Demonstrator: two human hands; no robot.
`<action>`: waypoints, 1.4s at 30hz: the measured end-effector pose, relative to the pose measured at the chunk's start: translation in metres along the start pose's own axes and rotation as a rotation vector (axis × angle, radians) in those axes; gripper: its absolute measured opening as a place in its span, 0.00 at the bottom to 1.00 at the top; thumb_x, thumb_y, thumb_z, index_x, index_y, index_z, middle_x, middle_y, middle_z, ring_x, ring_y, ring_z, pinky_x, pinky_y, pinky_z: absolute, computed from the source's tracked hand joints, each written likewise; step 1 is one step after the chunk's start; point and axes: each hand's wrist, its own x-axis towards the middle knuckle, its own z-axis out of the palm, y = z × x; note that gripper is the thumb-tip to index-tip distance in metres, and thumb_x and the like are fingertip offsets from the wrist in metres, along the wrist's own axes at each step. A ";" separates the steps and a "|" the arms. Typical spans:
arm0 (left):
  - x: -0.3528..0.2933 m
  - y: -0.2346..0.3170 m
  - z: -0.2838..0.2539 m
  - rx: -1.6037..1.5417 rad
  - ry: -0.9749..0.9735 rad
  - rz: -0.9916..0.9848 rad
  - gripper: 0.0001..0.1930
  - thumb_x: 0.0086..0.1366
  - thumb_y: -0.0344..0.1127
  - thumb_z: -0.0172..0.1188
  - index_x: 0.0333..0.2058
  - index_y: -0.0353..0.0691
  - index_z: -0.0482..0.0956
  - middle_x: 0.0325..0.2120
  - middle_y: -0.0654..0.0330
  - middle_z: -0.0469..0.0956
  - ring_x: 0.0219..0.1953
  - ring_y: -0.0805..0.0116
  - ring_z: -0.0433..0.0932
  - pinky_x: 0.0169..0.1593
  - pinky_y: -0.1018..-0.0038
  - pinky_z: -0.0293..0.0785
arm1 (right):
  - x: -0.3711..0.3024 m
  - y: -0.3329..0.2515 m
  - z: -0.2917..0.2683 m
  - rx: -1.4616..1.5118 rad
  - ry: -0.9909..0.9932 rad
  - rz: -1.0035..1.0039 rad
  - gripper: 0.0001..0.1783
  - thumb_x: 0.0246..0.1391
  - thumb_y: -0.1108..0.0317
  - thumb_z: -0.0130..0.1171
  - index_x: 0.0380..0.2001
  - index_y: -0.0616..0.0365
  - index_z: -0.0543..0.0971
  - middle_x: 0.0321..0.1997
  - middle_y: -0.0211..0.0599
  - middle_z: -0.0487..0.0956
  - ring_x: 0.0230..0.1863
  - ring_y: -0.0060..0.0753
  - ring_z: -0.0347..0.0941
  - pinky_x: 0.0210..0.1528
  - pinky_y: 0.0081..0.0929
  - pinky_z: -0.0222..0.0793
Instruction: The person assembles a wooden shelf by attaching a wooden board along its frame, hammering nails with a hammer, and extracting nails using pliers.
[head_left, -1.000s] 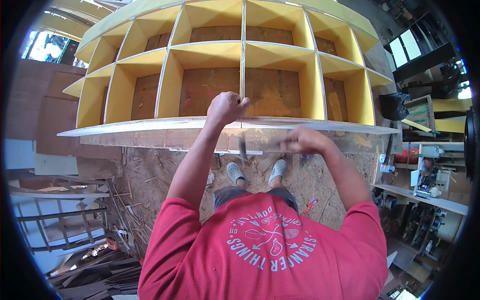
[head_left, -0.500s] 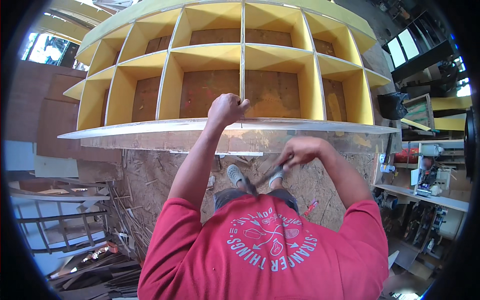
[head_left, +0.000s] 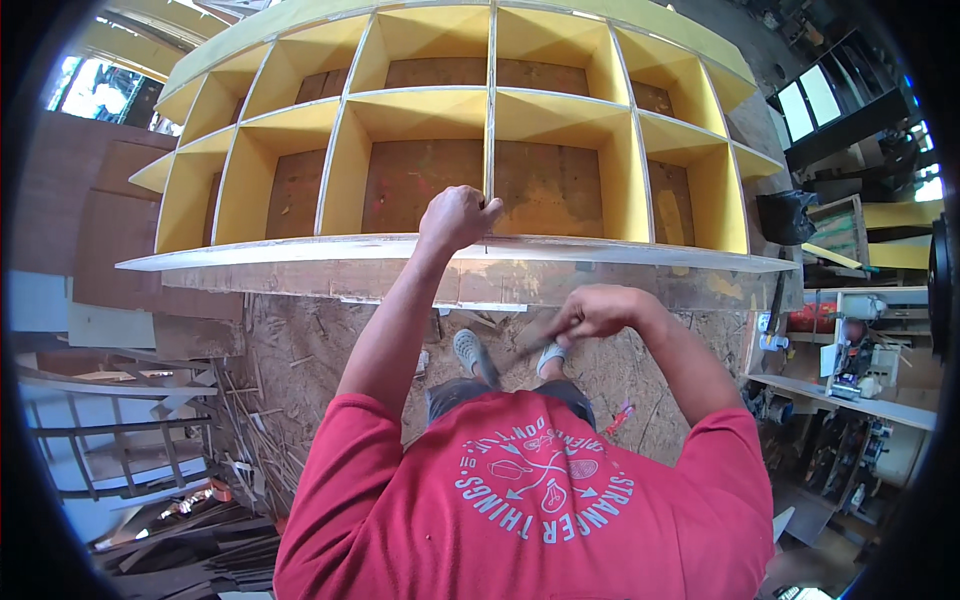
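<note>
The right hand [head_left: 605,312] had dropped, fingers around a motion-blurred hammer [head_left: 528,346], whose misjudged swing could have bruised the left hand [head_left: 457,217], its fingers closed on the middle divider [head_left: 491,140].

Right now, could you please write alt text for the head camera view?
A person's left hand is closed on the thin middle divider of a large yellow wooden grid frame, while the right hand holds a blurred, dark hammer-like tool. A red T-shirt and scrap-littered brown floor show below.
</note>
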 end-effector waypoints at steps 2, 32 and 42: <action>0.004 0.002 -0.001 0.006 0.008 0.021 0.28 0.64 0.56 0.59 0.20 0.34 0.83 0.18 0.46 0.80 0.27 0.45 0.83 0.39 0.53 0.80 | 0.001 0.002 -0.012 -0.032 -0.304 -0.025 0.21 0.64 0.60 0.67 0.59 0.47 0.84 0.50 0.41 0.89 0.50 0.33 0.84 0.57 0.33 0.76; 0.009 -0.002 0.001 -0.079 -0.006 0.017 0.28 0.63 0.55 0.61 0.19 0.32 0.80 0.16 0.43 0.76 0.22 0.45 0.79 0.35 0.54 0.77 | 0.003 0.027 0.017 0.007 0.309 -0.067 0.20 0.63 0.58 0.68 0.57 0.48 0.84 0.48 0.42 0.88 0.47 0.32 0.84 0.55 0.34 0.76; 0.008 -0.008 0.002 -0.094 -0.011 0.009 0.27 0.62 0.55 0.61 0.19 0.32 0.81 0.16 0.43 0.76 0.22 0.45 0.80 0.35 0.54 0.77 | -0.004 -0.015 -0.004 -0.122 -0.044 0.020 0.22 0.63 0.60 0.68 0.60 0.47 0.82 0.51 0.45 0.87 0.48 0.33 0.85 0.53 0.32 0.77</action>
